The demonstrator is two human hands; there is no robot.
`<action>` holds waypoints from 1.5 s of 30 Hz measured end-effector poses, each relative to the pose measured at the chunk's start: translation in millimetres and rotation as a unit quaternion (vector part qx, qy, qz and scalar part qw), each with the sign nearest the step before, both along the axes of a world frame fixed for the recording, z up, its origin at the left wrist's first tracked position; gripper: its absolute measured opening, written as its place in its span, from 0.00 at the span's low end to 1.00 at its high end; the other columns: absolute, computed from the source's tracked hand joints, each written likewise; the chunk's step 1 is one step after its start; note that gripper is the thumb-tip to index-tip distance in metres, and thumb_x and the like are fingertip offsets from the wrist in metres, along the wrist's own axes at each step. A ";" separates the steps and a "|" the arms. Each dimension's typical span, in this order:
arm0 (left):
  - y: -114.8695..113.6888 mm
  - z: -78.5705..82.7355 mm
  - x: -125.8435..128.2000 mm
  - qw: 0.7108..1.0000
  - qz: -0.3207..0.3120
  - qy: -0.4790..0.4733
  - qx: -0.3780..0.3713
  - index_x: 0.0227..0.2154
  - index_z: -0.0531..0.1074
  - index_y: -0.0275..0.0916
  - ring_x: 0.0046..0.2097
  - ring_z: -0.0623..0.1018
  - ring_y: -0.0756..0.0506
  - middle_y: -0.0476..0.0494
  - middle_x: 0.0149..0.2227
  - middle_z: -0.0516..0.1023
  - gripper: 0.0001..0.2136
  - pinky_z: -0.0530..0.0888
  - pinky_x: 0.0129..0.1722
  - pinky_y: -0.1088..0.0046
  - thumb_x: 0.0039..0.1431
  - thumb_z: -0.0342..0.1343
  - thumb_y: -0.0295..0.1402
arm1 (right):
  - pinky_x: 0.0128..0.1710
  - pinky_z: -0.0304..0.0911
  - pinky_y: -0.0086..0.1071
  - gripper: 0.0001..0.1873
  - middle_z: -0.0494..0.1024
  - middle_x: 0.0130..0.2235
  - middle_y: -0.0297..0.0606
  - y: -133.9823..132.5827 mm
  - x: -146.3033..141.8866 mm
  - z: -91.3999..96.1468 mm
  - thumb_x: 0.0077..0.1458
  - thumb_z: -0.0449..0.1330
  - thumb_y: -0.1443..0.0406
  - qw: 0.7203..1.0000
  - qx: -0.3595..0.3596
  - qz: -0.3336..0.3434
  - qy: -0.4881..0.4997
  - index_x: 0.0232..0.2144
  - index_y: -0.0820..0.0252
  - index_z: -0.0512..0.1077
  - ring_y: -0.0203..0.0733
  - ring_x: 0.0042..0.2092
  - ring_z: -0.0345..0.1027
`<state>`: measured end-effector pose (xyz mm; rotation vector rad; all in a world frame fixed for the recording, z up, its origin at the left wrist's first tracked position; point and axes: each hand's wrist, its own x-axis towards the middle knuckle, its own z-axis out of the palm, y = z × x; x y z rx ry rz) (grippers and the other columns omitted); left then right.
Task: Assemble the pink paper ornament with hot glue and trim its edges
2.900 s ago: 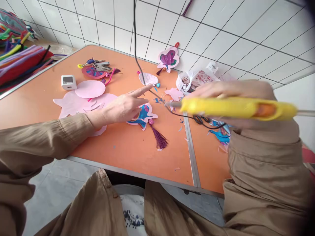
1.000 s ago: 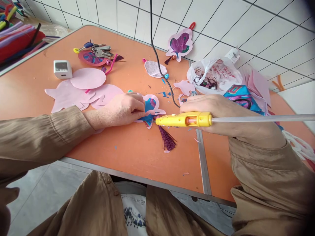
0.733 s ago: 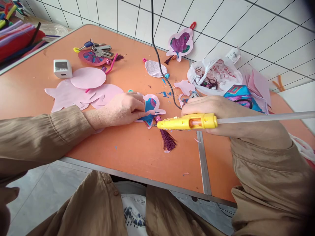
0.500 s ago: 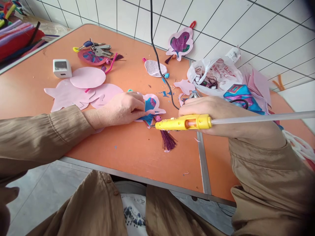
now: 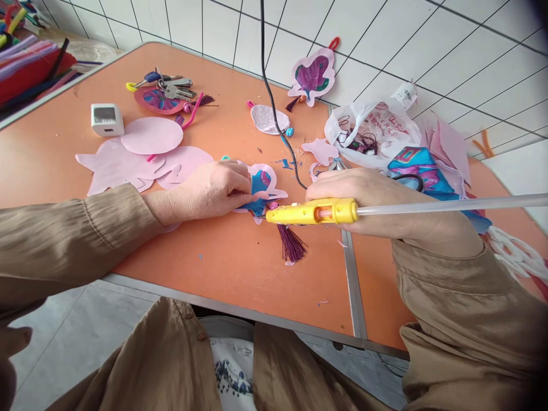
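A white tiled wall (image 5: pixel 231 28) backs the orange tabletop (image 5: pixel 240 262), on which a white plastic bag (image 5: pixel 389 128) sits at the far right, beside crumpled blue patterned material (image 5: pixel 422 168). Pale pink cut sheets (image 5: pixel 111 162) overlap at the left. Of the two hands, the right hand (image 5: pixel 357 188) is closed round a yellow glue gun (image 5: pixel 310 212), its fingers mostly hidden, with a translucent glue stick (image 5: pixel 454 204) jutting from the gun's rear. The left hand (image 5: pixel 214 187) has its fingers bunched on the left part of a pink-bordered blue cutout (image 5: pixel 260 182); I cannot tell whether they pinch it or only press it. That cutout lies flat near the middle of the tabletop, the gun's nozzle at its lower tip, contact unclear. A purple-painted ornament (image 5: pixel 312 75) leans against the wall. Smaller still are a dark purple tassel (image 5: pixel 293 244) below the gun, a bunch of keys (image 5: pixel 176 88), a white power adapter (image 5: pixel 106 121), the pink bead (image 5: pixel 273 204) between cutout and tassel, and blue scraps (image 5: pixel 286 164) beyond the cutout.
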<state>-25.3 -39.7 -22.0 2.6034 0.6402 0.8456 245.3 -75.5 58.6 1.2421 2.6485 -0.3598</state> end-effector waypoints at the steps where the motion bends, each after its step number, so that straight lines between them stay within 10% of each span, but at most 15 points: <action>1: 0.1 -0.1 -0.1 1.000 -0.001 0.000 0.002 0.22 0.70 0.40 0.31 0.75 0.48 0.44 0.27 0.79 0.19 0.71 0.34 0.71 0.70 0.54 0.40 | 0.32 0.45 0.34 0.13 0.66 0.23 0.32 0.0 0.5 -0.8 0.55 0.55 0.69 1.000 -0.001 0.002 0.003 0.21 0.57 0.58 0.38 0.29 0.57; 45: 1.7 0.4 -1.7 1.000 -0.006 0.011 -0.006 0.22 0.68 0.40 0.30 0.73 0.49 0.45 0.26 0.77 0.20 0.68 0.34 0.72 0.71 0.53 0.42 | 0.29 0.45 0.33 0.15 0.61 0.22 0.31 0.9 -3.1 0.5 0.56 0.55 0.65 1.000 -0.007 0.003 -0.002 0.20 0.56 0.55 0.36 0.25 0.53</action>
